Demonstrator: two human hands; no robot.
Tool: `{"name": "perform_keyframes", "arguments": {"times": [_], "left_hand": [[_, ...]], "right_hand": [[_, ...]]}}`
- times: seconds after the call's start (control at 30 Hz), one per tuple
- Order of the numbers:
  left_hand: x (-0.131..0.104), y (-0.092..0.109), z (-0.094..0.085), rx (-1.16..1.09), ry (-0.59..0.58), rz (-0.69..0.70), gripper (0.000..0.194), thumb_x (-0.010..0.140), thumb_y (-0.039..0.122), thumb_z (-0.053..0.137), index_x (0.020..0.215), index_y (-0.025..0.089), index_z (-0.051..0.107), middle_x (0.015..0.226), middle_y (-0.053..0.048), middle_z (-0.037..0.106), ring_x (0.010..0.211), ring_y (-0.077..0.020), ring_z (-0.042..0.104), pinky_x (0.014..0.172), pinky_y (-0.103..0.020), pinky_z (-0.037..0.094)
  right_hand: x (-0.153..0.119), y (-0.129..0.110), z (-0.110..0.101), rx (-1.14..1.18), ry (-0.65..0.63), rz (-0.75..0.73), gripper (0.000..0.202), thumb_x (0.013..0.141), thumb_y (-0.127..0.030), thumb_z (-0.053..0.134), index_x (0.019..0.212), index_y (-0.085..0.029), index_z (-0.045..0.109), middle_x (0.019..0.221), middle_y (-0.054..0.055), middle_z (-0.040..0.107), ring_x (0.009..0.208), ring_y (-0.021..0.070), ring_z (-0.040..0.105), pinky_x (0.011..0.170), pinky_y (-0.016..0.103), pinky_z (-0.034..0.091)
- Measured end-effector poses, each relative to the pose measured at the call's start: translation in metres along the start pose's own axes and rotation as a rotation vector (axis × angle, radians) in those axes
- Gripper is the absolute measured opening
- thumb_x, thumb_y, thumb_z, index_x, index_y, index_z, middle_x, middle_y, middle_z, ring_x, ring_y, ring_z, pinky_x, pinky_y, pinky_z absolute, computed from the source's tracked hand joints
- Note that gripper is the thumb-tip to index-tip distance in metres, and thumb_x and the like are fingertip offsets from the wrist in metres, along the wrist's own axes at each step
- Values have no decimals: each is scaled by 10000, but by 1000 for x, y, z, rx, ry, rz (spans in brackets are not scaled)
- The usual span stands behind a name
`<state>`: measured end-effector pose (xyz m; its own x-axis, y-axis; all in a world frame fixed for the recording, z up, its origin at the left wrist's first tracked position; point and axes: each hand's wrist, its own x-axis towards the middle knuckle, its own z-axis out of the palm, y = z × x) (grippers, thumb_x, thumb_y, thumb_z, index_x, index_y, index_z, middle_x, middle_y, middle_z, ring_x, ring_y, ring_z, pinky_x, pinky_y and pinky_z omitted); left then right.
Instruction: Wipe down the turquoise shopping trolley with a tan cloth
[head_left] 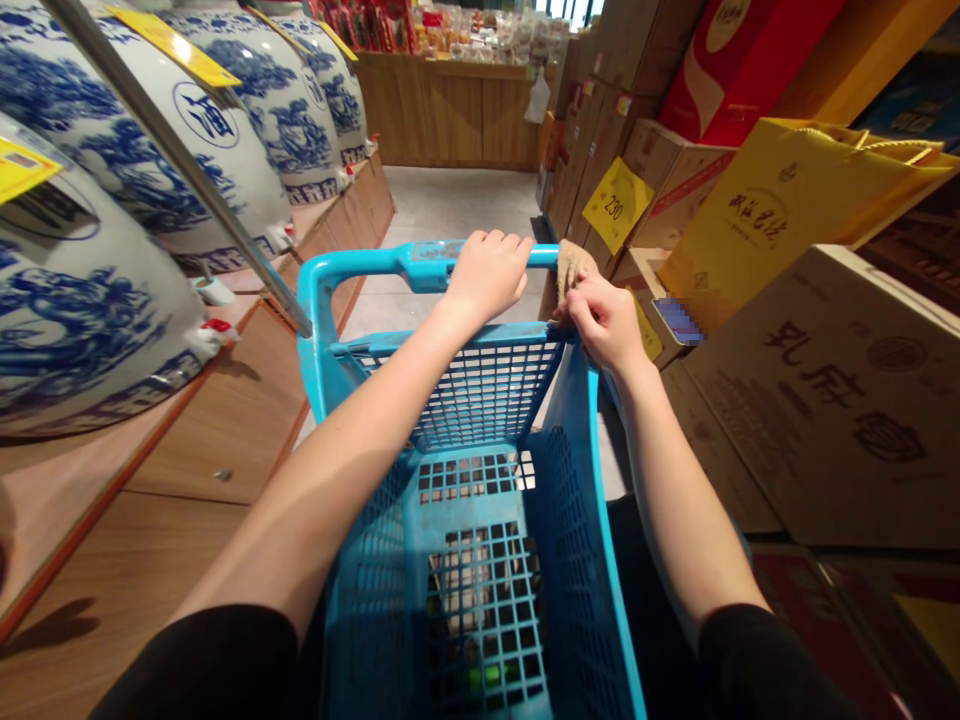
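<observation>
Cart (461,490), blue and with a mesh floor, fills the lower middle of the head view, its handle (358,264) running across the centre of the frame. The left hand (489,272) lies over the handle, fingers wrapped round the bar right of its middle. Just beside it, the right hand (604,318) has its fingers curled closed on a brown cloth (573,262), which covers the handle's right corner.

At upper left, blue-and-white jars (289,120) stand in a row on a wooden surface (232,425), with yellow tags (176,48) on them; a metal pole (176,152) slants down in front to the cart's left side. At upper centre, packets (491,38) cover a wooden counter front (457,115). On the right are stacked boxes (840,380), a yellow bag (739,215) and a yellow sign (617,205) reading 230.
</observation>
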<state>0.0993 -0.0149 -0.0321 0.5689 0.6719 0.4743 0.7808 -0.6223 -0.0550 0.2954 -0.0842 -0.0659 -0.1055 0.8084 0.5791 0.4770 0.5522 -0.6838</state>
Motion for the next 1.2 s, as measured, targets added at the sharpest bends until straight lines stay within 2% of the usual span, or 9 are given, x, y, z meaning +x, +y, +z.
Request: {"name": "perform_keyframes", "arguments": {"times": [0.13, 0.27, 0.33, 0.47, 0.57, 0.7, 0.87, 1.07, 1.2], "left_hand": [[0, 0, -2, 21, -10, 2, 511, 995, 199, 417, 1443, 131, 652, 1267, -223, 755, 1206, -391, 653, 1011, -562, 449], [0, 3, -4, 27, -27, 2, 501, 1000, 184, 420, 1437, 103, 650, 1266, -238, 752, 1210, -396, 656, 1011, -562, 451], [0, 4, -5, 24, -37, -7, 500, 999, 180, 430, 1440, 89, 646, 1279, -246, 745, 1223, -401, 654, 1018, -567, 449], [0, 4, -5, 16, -26, -8, 500, 988, 189, 461, 1447, 115, 645, 1270, -231, 751, 1234, -398, 651, 1025, -567, 446], [0, 4, -4, 19, -29, -9, 500, 985, 186, 453, 1438, 110, 650, 1263, -237, 749, 1228, -400, 652, 1018, -569, 444], [1, 3, -2, 31, -18, -1, 482, 995, 182, 433, 1414, 101, 658, 1255, -232, 751, 1208, -385, 659, 1006, -542, 447], [0, 8, -4, 33, -15, 13, 483, 1006, 177, 420, 1420, 82, 651, 1259, -231, 750, 1214, -374, 661, 1012, -522, 440], [-1, 11, -9, 21, -56, -19, 482, 1009, 181, 424, 1409, 54, 663, 1282, -261, 740, 1234, -400, 647, 1022, -545, 438], [-1, 7, -5, 13, -19, -7, 491, 991, 186, 453, 1427, 90, 659, 1265, -230, 757, 1222, -388, 643, 1016, -543, 442]], "right_hand": [[-2, -4, -2, 59, 31, 77, 565, 929, -762, 598, 1251, -335, 784, 1045, 39, 826, 1217, 316, 719, 1274, 557, 415], [-8, -9, 1, 136, 110, 125, 710, 982, -821, 400, 1351, -320, 741, 1017, 49, 822, 1151, 327, 762, 1158, 554, 541], [-9, -7, 3, 106, 147, 99, 657, 1007, -763, 403, 1367, -318, 726, 1166, 59, 809, 1251, 337, 726, 1180, 567, 529], [-1, 14, 5, -59, 177, 35, 559, 1007, -547, 506, 1527, -352, 574, 1669, 34, 525, 1636, 334, 369, 1337, 617, 329], [3, 34, 8, -61, 128, 96, 741, 941, -418, 578, 1652, -332, 389, 1804, 26, 310, 1701, 296, 224, 1390, 582, 209], [-1, 44, 6, -37, 26, 168, 1043, 818, -349, 710, 1729, -259, 210, 1826, 92, 251, 1692, 314, 258, 1386, 519, 238], [-4, 36, -5, -164, -96, 124, 1117, 766, -368, 772, 1730, -232, 224, 1801, 141, 305, 1678, 385, 273, 1352, 578, 295], [11, 31, 7, -242, 96, 223, 914, 824, -412, 752, 1648, -200, 417, 1492, 194, 680, 1473, 470, 554, 1263, 682, 400], [19, 31, 12, -302, 149, 240, 763, 878, -426, 714, 1564, -156, 519, 1335, 226, 757, 1371, 492, 627, 1221, 709, 426]]}}
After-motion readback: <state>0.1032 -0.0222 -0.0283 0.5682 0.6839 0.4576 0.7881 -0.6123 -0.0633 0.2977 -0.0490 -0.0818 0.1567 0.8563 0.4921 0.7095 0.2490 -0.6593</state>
